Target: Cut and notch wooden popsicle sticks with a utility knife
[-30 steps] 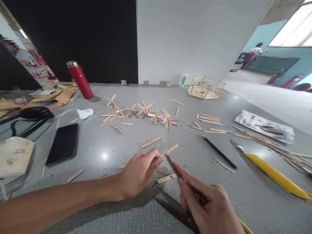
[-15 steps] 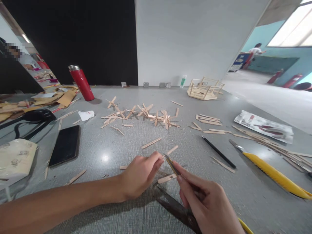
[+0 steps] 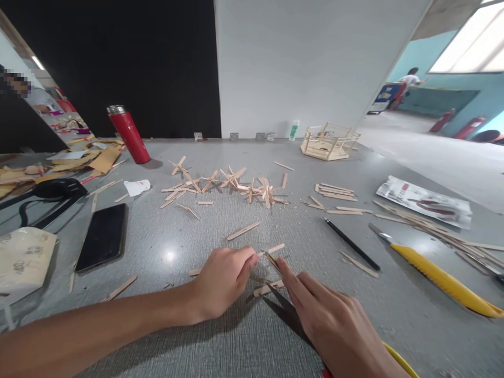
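Observation:
My left hand [image 3: 222, 283] is closed in a pinch on a wooden craft stick [image 3: 276, 248], whose far end sticks out to the right. My right hand [image 3: 331, 317] grips a slim craft knife [image 3: 271, 260], its blade tip touching or very close to the stick beside my left fingertips. The fingers cover most of the knife. Under my right hand lie dark-bladed scissors [image 3: 289, 314], partly hidden. A notched stick [image 3: 263, 289] rests on the table below the knife, and another stick [image 3: 243, 231] lies just beyond my left hand.
Beyond my hands lies a pile of craft sticks [image 3: 236, 181]. A stick frame [image 3: 325, 152] and glue tube [image 3: 293, 130] stand at the back. Rightward are a black pen [image 3: 352, 243] and yellow-handled saw [image 3: 441, 275]; leftward, a phone [image 3: 103, 237] and red flask [image 3: 129, 135].
My right hand has turned palm-down and flattened over the knife, covering more of the scissors. The stick's free end has swung slightly lower. My left hand has barely moved.

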{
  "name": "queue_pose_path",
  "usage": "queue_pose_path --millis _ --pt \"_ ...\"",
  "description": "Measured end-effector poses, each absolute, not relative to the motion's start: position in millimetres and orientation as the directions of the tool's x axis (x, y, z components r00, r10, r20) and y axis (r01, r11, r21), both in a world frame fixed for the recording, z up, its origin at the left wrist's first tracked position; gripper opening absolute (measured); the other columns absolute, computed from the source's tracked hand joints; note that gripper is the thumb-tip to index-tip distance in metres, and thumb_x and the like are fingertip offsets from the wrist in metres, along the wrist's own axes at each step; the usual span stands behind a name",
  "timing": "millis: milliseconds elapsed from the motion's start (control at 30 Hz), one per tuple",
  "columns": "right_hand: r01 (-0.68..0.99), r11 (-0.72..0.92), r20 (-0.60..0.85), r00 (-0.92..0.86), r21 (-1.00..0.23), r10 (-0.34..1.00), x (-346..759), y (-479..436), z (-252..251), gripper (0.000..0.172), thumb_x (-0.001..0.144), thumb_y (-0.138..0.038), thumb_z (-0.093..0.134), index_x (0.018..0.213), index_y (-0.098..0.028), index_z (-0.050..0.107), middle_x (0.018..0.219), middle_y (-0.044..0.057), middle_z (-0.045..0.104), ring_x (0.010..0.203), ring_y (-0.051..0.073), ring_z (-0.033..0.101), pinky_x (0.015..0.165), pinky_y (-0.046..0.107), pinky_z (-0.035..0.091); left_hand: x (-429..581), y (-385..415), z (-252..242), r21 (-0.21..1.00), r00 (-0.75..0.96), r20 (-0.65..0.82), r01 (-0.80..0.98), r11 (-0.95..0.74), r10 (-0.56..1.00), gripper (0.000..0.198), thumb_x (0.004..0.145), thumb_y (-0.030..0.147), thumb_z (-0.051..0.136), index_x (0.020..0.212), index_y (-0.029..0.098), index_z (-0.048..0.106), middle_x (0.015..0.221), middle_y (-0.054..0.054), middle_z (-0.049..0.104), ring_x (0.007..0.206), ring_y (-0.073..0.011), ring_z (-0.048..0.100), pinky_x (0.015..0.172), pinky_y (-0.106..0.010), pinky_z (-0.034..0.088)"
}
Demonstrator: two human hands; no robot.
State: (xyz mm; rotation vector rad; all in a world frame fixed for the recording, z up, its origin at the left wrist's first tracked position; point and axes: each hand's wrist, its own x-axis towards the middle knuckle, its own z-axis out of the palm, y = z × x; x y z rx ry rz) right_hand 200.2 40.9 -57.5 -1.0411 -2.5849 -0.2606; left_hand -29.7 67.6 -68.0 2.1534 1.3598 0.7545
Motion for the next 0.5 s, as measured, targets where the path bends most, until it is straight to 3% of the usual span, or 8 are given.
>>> queue_pose_path --millis 67,167,400,500 --pt "0.674 0.726 0.367 -0.715 0.136 0.595 200.7 40.8 -55.3 0.058 0.085 0.009 0.033 0.140 0.002 0.049 0.077 0.005 0.065 0.053 0.016 0.063 0.044 0.027 0.047 -29.1 67.3 -67.7 0.642 0.357 0.194 0.658 -0.394 0.914 0.043 0.108 0.038 0.029 0.079 0.019 0.054 0.061 0.003 0.050 0.054 -0.0131 0.041 0.058 -0.028 0.025" --pt "0.675 0.723 0.356 -0.718 0.148 0.598 200.0 40.3 -54.7 0.059 0.082 0.010 0.033 0.139 0.003 0.049 0.079 0.006 0.067 0.054 0.016 0.066 0.044 0.026 0.048 -29.1 67.1 -70.0 0.628 0.371 0.196 0.663 -0.407 0.908 0.044 0.108 0.038 0.030 0.074 0.020 0.050 0.059 0.004 0.044 0.053 -0.0124 0.035 0.057 -0.029 0.023" --pt "0.723 0.658 0.297 -0.594 -0.211 0.748 198.7 42.7 -60.5 0.045 0.096 -0.004 0.035 0.135 -0.006 0.058 0.077 0.005 0.069 0.055 0.014 0.066 0.050 0.024 0.050 -29.4 66.3 -73.7 0.612 0.396 0.199 0.664 -0.429 0.896 0.042 0.107 0.036 0.033 0.071 0.020 0.046 0.060 0.004 0.042 0.053 -0.0121 0.032 0.057 -0.029 0.021" --pt "0.731 0.633 0.244 -0.585 -0.255 0.774 201.1 43.3 -55.6 0.044 0.098 -0.008 0.037 0.135 -0.010 0.059 0.074 0.003 0.067 0.054 0.012 0.064 0.052 0.022 0.049 -28.6 66.0 -70.7 0.609 0.401 0.201 0.663 -0.435 0.894 0.043 0.107 0.036 0.033 0.070 0.020 0.047 0.059 0.005 0.040 0.052 -0.0119 0.031 0.057 -0.028 0.021"
